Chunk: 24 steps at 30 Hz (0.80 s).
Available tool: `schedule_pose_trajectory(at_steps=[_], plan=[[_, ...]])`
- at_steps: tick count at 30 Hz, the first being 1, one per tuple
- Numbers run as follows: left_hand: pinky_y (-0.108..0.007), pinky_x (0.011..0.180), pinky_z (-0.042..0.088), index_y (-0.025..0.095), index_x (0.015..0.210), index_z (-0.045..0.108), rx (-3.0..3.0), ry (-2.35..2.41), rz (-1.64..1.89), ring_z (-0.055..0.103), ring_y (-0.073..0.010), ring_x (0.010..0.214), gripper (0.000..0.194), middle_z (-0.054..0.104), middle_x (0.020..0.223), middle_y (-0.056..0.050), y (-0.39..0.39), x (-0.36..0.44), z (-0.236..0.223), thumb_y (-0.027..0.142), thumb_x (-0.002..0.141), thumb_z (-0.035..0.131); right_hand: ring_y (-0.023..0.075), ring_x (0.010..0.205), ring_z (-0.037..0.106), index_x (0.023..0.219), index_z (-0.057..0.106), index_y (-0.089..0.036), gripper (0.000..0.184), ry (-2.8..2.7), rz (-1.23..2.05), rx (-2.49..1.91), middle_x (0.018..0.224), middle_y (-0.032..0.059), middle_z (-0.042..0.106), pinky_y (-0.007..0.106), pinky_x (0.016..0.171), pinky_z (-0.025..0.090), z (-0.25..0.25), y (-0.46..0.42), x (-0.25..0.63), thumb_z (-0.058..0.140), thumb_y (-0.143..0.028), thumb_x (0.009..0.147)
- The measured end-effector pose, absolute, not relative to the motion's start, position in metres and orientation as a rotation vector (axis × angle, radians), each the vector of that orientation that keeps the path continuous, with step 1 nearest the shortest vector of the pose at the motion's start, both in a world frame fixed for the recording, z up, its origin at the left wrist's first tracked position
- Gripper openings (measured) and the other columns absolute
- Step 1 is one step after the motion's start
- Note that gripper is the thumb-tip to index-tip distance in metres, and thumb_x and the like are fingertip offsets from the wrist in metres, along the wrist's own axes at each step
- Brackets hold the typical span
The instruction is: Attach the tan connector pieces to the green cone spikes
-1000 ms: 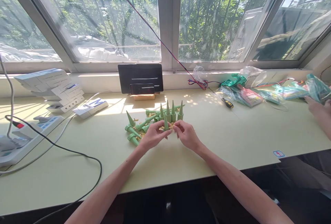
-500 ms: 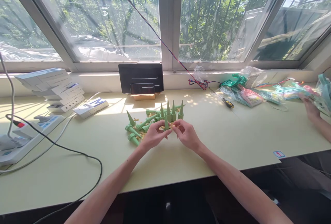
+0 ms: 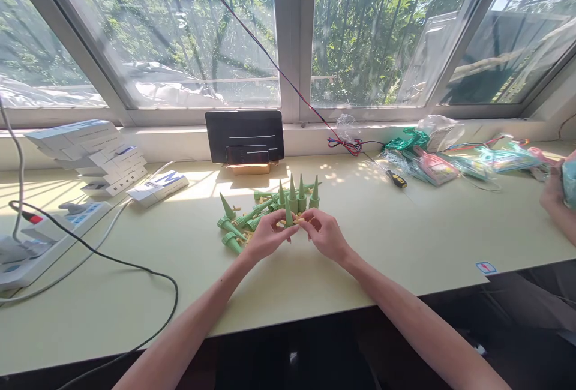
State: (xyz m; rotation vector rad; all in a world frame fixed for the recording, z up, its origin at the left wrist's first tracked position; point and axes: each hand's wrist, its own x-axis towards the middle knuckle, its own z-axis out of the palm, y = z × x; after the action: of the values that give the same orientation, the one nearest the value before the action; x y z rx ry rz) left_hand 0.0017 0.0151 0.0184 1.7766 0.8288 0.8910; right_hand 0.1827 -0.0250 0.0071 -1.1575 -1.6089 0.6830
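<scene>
My left hand point(image 3: 271, 235) is closed around the base of a green plant watering spike point(image 3: 288, 215), which points upward. Fingers of my right hand point(image 3: 327, 237) pinch a small yellow valve point(image 3: 297, 220) at the side of that spike. How far the valve sits in the spike is hidden by the fingertips. Just behind my hands, several green spikes stand upright in a group point(image 3: 293, 195). To the left more spikes point(image 3: 233, 241) lie in a loose pile, with small yellow valves among them.
Behind the pile a black tablet point(image 3: 245, 129) leans with a phone in front. At left are stacked white boxes point(image 3: 96, 150), a power strip point(image 3: 54, 246) and a black cable point(image 3: 135, 265). A screwdriver point(image 3: 396, 179) and bagged items point(image 3: 434, 167) lie right, near another person's hand point(image 3: 554, 195).
My hands keep nearly the same grip and place at the spike. At the far right, the other person's hand has moved right and slightly down, now at a teal item.
</scene>
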Motion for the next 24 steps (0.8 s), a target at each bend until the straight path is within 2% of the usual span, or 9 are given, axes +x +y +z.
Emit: schedule_pose_trajectory(at_steps=[14,24], plan=[[-0.03,0.057,0.06,0.017,0.099,0.067,1.8,0.833,0.87,0.063,-0.0127,0.06,0.037,0.064,0.088,-0.003,0.0131,0.0015,0.0232,0.05,0.082,0.069,0.0137,0.05,0.053,0.085,0.059,-0.02,0.024,-1.614,0.681,-1.153,0.061,-0.0013,0.058,0.026,0.049,0.043,0.0066,-0.0249,0.1831,0.054,-0.043,0.093],[-0.028,0.057,0.058,0.017,0.1,0.068,1.787,0.815,0.873,0.062,-0.0118,0.06,0.033,0.065,0.09,-0.003,0.0151,0.0015,0.0202,0.045,0.083,0.071,0.0136,0.05,0.053,0.085,0.058,-0.02,0.024,-1.605,0.695,-1.152,0.062,-0.0012,0.057,0.026,0.049,0.042,0.0069,-0.0248,0.1832,0.055,-0.043,0.092]])
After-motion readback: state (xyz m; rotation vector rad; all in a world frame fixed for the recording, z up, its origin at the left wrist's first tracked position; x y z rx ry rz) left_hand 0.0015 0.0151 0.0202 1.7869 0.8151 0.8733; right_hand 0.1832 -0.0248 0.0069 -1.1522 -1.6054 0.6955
